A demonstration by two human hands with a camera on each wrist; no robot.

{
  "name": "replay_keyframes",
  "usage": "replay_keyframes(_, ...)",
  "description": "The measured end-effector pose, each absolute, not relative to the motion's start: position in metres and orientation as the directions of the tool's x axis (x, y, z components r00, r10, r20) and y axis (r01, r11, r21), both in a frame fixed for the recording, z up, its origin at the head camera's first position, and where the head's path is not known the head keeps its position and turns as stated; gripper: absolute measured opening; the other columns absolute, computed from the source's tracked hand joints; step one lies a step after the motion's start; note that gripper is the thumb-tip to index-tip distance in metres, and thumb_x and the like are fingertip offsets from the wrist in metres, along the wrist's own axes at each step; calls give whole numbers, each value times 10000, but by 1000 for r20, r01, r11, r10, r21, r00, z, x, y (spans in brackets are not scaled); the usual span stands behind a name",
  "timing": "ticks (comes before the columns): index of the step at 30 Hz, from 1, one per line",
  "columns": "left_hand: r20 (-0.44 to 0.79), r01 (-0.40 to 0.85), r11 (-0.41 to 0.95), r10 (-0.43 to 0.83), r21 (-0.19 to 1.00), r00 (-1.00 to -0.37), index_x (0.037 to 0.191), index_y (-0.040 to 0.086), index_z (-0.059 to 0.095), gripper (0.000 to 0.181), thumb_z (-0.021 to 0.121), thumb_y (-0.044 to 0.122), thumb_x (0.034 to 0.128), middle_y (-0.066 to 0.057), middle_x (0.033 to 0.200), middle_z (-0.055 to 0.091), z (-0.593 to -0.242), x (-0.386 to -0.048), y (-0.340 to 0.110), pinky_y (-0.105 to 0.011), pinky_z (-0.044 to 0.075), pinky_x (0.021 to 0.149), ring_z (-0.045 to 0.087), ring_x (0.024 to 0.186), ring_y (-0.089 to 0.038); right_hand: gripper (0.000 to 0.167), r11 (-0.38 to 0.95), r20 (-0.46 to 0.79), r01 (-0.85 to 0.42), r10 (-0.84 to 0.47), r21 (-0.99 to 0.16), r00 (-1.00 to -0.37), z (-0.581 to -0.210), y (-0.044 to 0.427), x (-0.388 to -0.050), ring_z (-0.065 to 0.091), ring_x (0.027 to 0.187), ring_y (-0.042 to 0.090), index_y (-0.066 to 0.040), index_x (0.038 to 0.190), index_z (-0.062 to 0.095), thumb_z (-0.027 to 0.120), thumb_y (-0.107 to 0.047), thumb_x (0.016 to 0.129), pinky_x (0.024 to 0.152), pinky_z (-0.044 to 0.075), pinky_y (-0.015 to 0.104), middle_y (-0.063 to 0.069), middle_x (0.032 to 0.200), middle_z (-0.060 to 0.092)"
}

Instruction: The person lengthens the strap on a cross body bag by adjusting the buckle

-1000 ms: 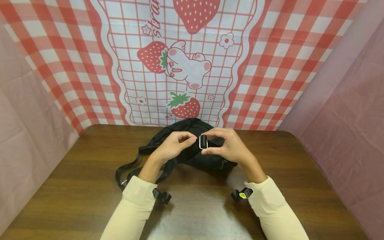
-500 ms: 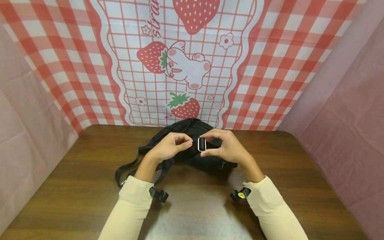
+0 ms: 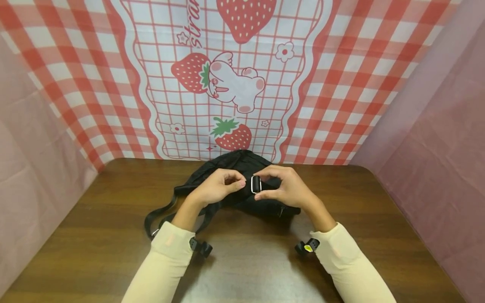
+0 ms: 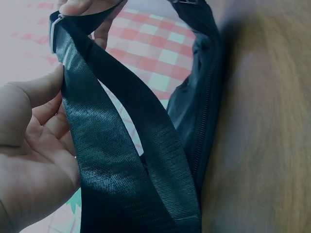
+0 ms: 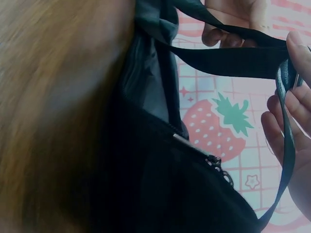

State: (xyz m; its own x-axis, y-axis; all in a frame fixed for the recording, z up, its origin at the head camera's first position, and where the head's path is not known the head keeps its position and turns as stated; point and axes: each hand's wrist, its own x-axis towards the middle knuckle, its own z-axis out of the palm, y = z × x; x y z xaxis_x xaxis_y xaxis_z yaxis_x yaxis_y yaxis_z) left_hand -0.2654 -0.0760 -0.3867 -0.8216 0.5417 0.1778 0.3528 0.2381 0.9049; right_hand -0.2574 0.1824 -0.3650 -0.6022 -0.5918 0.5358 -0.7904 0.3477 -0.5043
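Note:
A black bag (image 3: 242,160) lies on the table under both hands. The right hand (image 3: 289,187) pinches a silver-rimmed buckle (image 3: 256,184) between thumb and fingers, with black webbing threaded through it. Just left of the buckle, the left hand (image 3: 217,186) pinches the black strap between thumb and forefinger. In the left wrist view the strap (image 4: 99,141) hangs in two layers from the buckle, beside the left hand (image 4: 36,145). The right wrist view has the right hand (image 5: 299,107) around the buckle and a zipper pull (image 5: 221,172) on the bag.
Another strap loop with a metal adjuster (image 3: 155,232) trails left of the bag on the brown table (image 3: 242,261). Behind the table hangs a strawberry-print checked cloth (image 3: 235,97); pink cloths (image 3: 435,139) flank both sides.
The left hand has shifted slightly left, away from the buckle, then a little back towards it. The buckle sits slightly lower in the right hand's grip.

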Motion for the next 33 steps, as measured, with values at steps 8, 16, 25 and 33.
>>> replay_keyframes(8,183,378,261,552,888,-813,1045,73,740,132,645,163,1026,-20,923,674,-388,-264,-75,-311,492,754,556,827,-154,499,375,517,-794,-610,-479,-600,-372,185,-259,651,950,132,-112,1152,760,957,-238,710,830,559,379,-51,1034,728)
replay_keyframes(16,165,344,228,562,911,-811,1065,82,742,157,635,192,1034,-29,983,694,-390,-262,-72,-339,517,823,603,893,-168,495,356,531,-807,-616,-472,-582,-376,183,-258,655,944,136,-117,1143,761,959,-240,706,820,563,417,-52,1034,732)
replay_keyframes(25,117,321,273,568,907,-814,1133,99,745,222,622,261,1044,-9,1077,718,-389,-266,-75,-392,522,939,634,1037,-164,485,368,541,-805,-601,-465,-588,-374,181,-254,670,930,215,-124,1141,767,958,-242,711,815,556,389,-50,1033,728)
replay_keyframes(33,143,347,265,572,900,-807,1079,73,742,155,642,181,1030,-19,996,709,-392,-265,-76,-332,525,856,616,929,-153,477,363,540,-803,-600,-473,-590,-373,181,-253,670,928,236,-128,1145,766,954,-236,719,814,554,396,-54,1032,728)
